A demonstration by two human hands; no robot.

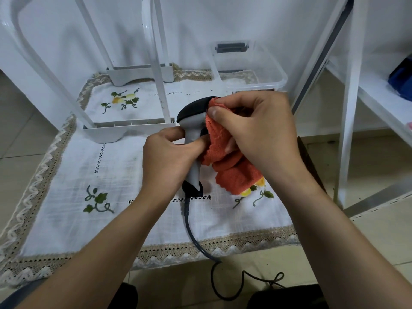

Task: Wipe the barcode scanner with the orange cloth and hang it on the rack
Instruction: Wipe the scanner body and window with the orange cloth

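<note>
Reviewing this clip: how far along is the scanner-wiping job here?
Done: both items are picked up. In hand: the left hand holds the barcode scanner while the right hand presses the orange cloth against its head. Left: finishing the wipe and hanging the scanner on the white rack behind.

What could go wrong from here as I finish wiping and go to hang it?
1. The cable runs off the tablecloth edge and coils on the floor; lifting the barcode scanner toward the rack could snag it.
2. The left hand grips only the handle while the right hand presses the orange cloth on the head; hard rubbing might twist it loose.
</note>
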